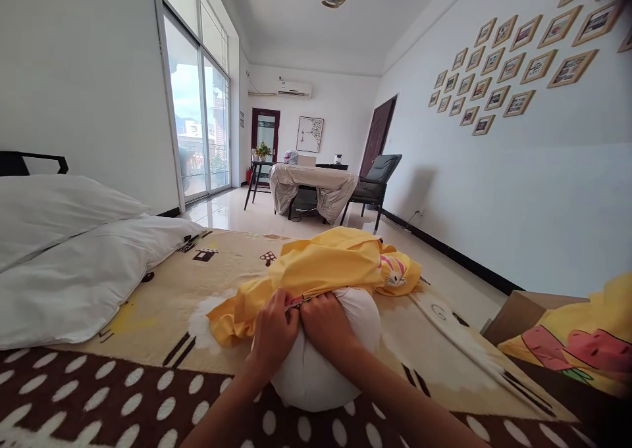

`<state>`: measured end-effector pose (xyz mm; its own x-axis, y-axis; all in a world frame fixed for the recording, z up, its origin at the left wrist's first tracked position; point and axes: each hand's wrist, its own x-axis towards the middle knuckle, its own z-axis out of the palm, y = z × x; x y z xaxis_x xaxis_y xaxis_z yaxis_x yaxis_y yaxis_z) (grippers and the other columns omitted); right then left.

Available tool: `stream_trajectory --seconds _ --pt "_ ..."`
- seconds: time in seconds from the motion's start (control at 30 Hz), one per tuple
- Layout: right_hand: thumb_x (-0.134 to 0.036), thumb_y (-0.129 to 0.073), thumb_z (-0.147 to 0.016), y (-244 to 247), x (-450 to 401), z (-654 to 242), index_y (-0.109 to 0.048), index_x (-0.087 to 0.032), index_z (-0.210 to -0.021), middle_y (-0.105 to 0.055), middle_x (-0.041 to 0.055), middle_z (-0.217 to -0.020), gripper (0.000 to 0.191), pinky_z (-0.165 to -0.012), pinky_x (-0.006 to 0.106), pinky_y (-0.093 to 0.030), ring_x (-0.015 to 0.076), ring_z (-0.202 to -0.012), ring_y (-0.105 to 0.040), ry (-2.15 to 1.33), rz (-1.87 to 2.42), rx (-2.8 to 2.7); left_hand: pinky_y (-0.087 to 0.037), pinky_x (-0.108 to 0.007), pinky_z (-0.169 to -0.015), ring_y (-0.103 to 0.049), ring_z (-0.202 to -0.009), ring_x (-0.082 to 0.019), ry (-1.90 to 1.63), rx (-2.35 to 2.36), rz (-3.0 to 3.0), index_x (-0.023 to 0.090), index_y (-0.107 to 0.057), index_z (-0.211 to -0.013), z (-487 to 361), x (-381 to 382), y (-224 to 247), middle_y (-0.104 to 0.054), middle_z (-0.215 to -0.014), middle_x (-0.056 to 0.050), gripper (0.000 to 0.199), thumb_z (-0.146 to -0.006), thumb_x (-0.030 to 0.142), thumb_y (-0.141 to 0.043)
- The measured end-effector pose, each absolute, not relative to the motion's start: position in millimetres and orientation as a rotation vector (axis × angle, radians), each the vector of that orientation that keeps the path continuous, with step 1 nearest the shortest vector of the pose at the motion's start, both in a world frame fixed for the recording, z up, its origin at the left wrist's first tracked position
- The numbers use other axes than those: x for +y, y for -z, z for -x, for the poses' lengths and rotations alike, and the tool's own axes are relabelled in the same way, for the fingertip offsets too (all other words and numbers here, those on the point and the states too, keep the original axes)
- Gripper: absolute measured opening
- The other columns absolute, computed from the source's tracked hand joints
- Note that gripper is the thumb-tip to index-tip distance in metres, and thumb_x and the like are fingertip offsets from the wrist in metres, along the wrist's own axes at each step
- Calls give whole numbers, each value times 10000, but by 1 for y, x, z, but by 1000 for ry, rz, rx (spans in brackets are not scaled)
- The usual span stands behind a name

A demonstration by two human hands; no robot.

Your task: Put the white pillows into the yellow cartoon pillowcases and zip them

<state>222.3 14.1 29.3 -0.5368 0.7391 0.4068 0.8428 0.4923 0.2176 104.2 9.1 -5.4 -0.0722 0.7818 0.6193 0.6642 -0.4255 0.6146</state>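
Observation:
A yellow cloth cover with a pink-striped cat figure at its right end lies bunched around the far part of a white pillow. My left hand pinches the cover's edge, where a bit of red shows. Right beside it, my right hand is closed on the same edge, its knuckles up. Both hands rest over the white pillow, close together. The fingertips are partly hidden in the cloth.
Two white pillows lie at the left on the patterned blanket. At the right, a cardboard box holds yellow and pink cloth. Beyond the blanket stand a covered table and a black chair.

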Motion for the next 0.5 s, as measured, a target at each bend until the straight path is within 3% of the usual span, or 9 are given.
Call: stream_trajectory --seconds 0.07,0.2,0.37,0.5 --pt "-102 -461 -827 -31 -6 -236 -630 -139 -820 -653 116 -843 174 -783 352 -450 227 -836 -596 669 1196 -2414 -371 -287 -645 -528 -697 -184 -1554 1590 -2022 210 -429 -807 -100 15 8 -556 -739 -23 70 -778 152 -402" --pt "-204 -523 -846 -30 -37 -273 -570 -127 -1111 -589 153 -1140 280 -936 416 -371 272 -1108 -504 868 861 -2077 -336 -276 -621 -488 -648 -169 -1548 1660 -1953 211 -412 -761 -91 20 3 -531 -691 -4 52 -766 160 -418" --pt "-487 -563 -813 -12 -40 -286 -451 -140 -1315 -529 175 -1245 620 -896 432 -376 317 -1140 -468 716 986 -2193 -276 -259 -562 -408 -563 -135 -1501 1711 -1953 201 -410 -627 -86 19 -2 -483 -580 22 145 -760 209 -466" --pt "-552 -548 -796 -9 -24 -255 -412 -172 -1361 -540 150 -1256 695 -922 431 -358 304 -1126 -471 543 1009 -2418 -280 -225 -521 -358 -512 -103 -1675 1615 -1818 190 -404 -546 -88 16 0 -400 -487 52 189 -710 191 -498"
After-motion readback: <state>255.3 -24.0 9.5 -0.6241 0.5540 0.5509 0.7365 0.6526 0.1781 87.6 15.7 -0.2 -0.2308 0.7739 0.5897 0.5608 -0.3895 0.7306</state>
